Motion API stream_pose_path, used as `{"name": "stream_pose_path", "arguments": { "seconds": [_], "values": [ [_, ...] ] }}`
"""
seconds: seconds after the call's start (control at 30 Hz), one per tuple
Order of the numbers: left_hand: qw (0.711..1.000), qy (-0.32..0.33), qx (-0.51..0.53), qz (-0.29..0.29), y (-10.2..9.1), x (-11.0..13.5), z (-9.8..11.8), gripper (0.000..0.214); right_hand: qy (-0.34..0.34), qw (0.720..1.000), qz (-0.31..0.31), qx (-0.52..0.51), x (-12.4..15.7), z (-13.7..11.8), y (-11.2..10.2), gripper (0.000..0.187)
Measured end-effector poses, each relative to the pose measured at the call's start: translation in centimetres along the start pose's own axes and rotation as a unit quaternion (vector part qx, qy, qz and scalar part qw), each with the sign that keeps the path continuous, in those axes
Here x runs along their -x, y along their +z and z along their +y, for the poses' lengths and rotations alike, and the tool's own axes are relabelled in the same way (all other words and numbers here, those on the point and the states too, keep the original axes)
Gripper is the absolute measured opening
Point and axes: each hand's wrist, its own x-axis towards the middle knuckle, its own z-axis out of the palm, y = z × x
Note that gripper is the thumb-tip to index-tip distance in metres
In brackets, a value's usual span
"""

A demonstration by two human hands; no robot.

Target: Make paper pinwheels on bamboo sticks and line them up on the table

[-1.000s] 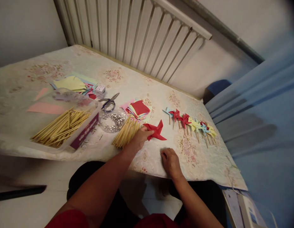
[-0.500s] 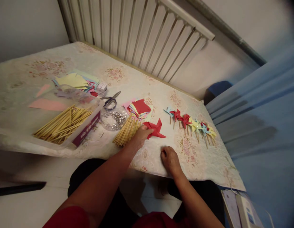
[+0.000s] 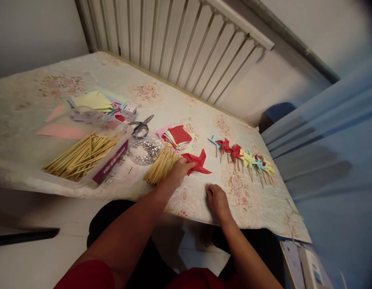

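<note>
A red paper pinwheel (image 3: 200,162) is pinched at its left side by my left hand (image 3: 181,169), just above the tablecloth. No stick shows on it. My right hand (image 3: 217,199) rests near the table's front edge with its fingers curled closed; what they hold, if anything, is hidden. Left of my left hand lies a bundle of thin wooden sticks (image 3: 158,166). Behind it is a pile of cut paper squares (image 3: 177,136), a red one on top. A round clear container (image 3: 143,151) holds small shiny metal pieces.
Finished pinwheels on sticks (image 3: 235,152) lie in a row at the right. Scissors (image 3: 141,127) lie behind the round container. A clear plastic box (image 3: 113,158) of sticks stands at the left, with coloured paper sheets (image 3: 94,100) behind it. A blue curtain (image 3: 333,148) hangs at the right.
Almost nothing has changed. The whole view has shifted very slightly, and my right hand's fingers look a little more closed. My left hand keeps the pinwheel in place.
</note>
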Motion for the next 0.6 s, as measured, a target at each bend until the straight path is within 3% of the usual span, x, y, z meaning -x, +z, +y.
{"name": "stream_pose_path", "arguments": {
  "seconds": [0.4, 0.6],
  "values": [
    [0.999, 0.029, -0.046, 0.001, 0.2, 0.3, 0.4, 0.022, 0.036, 0.992, -0.041, 0.110, -0.4, -1.0, -0.6, 0.018],
    [0.998, 0.036, -0.040, 0.009, 0.4, 0.4, 0.5, 0.023, 0.045, 0.994, -0.047, 0.093, -0.5, -0.7, -0.4, 0.016]
  ]
}}
